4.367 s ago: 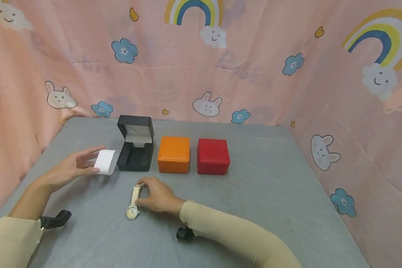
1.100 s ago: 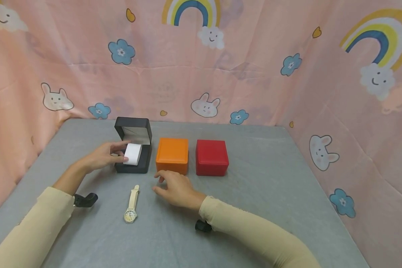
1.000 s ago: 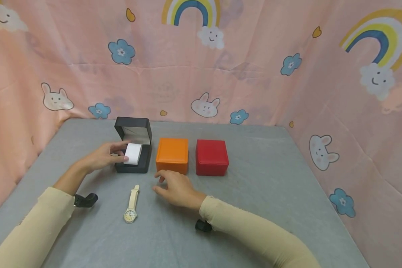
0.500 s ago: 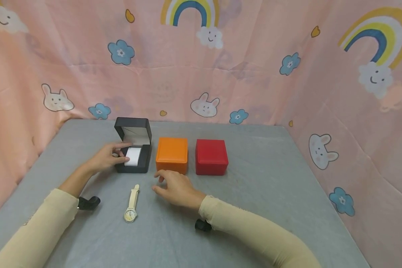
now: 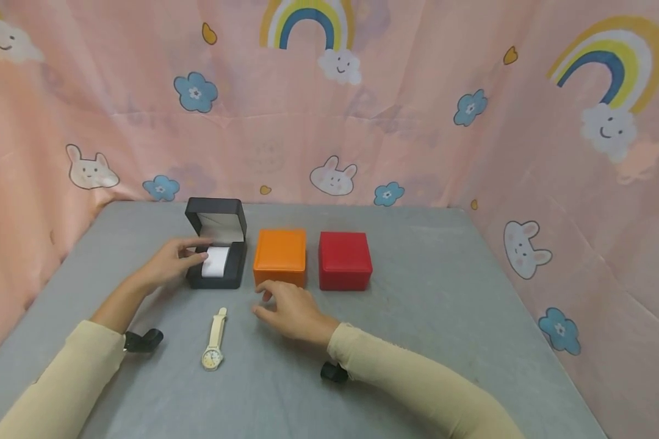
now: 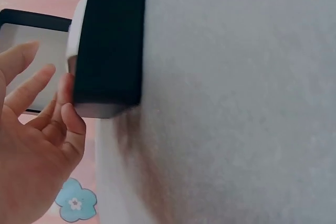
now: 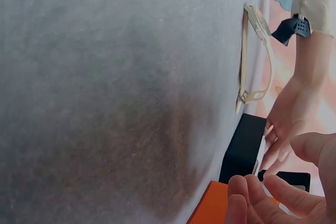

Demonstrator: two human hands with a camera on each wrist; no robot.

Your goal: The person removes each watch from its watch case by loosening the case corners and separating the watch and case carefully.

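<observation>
Now the left hand [image 5: 170,263] seats the white cushion [image 5: 216,261] in the open black box [image 5: 218,277].
Fingertips press the cushion's near end, probably to bed it flat; its long axis runs away from them toward the raised lid. Right hand [image 5: 290,308], loosely spread, rests empty beside the watch [image 5: 215,338], whose strap points boxward.
</observation>
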